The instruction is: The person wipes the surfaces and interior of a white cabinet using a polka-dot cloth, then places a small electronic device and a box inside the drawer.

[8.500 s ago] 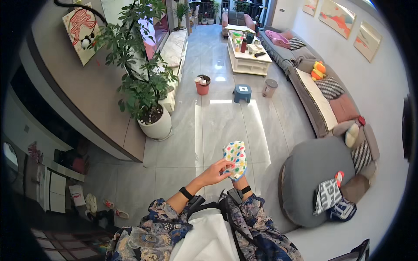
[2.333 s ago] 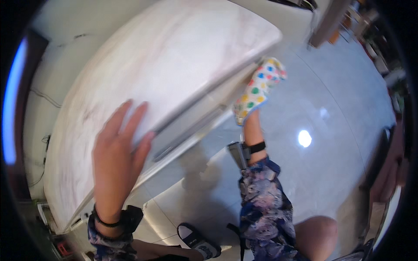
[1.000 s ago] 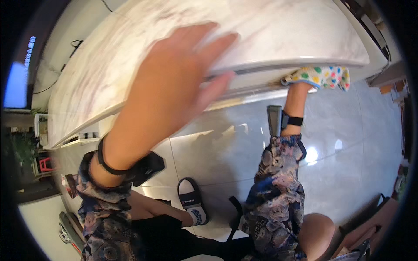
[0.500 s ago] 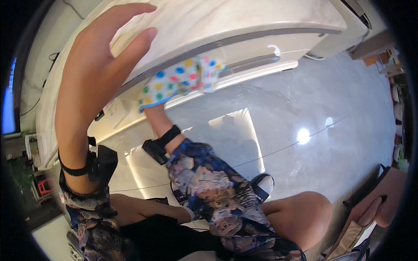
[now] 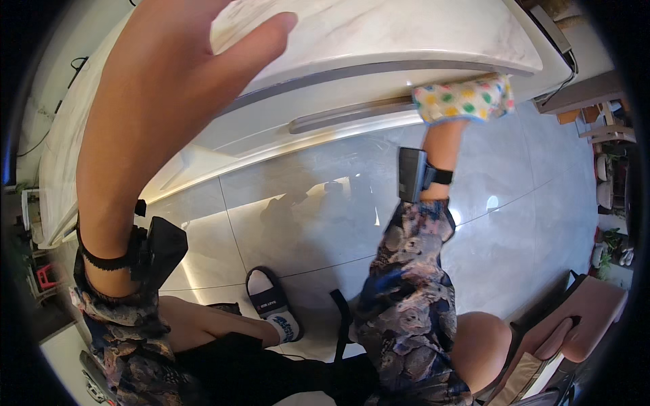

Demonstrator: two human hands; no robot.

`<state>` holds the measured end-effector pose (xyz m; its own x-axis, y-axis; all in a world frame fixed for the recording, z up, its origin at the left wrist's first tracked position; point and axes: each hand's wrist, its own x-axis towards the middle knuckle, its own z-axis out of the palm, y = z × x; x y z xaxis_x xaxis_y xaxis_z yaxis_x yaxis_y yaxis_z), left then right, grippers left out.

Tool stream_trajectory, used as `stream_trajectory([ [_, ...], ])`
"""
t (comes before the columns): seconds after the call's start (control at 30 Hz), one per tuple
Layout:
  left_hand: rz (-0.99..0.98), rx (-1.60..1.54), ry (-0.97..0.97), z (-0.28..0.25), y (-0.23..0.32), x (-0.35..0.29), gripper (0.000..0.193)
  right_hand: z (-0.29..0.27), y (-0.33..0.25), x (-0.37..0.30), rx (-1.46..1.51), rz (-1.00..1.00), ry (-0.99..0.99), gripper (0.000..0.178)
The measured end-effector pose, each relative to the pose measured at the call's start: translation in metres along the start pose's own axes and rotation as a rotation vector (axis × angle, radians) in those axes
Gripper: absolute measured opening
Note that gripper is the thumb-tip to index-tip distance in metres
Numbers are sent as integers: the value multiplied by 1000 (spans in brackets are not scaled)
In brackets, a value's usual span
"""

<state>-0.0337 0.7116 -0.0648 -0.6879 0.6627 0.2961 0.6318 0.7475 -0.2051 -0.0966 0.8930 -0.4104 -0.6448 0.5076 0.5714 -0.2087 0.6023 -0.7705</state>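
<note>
Polka-dot mitt [image 5: 462,100]: shifted rightward along the drawer front [image 5: 264,123] since half a second ago, from the left part of the grey handle [image 5: 352,116] to its right end.
Dots: green, yellow and pink on white, creased cloth, slightly blurred at the far end, with pale blue edging where my wrist comes out.
Right hand [image 5: 467,101]: wholly sleeved in the mitt, so the cloth lies around my fingers; whether they are spread or pressed together inside, I cannot tell.
Left hand [image 5: 179,64]: bare, well apart from the mitt, over the marble top [image 5: 399,34]; my thumb stands wide of the rest, and the other fingertips run out of view. Whether I touch the stone, I cannot tell.
Slide sandal [image 5: 274,296]: on my foot, below, on grey tile [image 5: 305,237].
</note>
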Motion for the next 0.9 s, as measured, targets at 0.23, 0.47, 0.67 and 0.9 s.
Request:
stream_trajectory([
  [0.23,17,6,3,4,-9,-11,29,-2,3,6,133,92,111,47],
  [0.47,36,12,-11,14,-13,-12,29,61,-54,-49,772,375,120,47],
  [0.67,38,-8,1,19,-13,-12,28,92,-173,-115,260,-192,-194,49],
  [0.9,22,-8,-22,13,-20,-20,28,115,-212,-155,587,-62,-437,50],
])
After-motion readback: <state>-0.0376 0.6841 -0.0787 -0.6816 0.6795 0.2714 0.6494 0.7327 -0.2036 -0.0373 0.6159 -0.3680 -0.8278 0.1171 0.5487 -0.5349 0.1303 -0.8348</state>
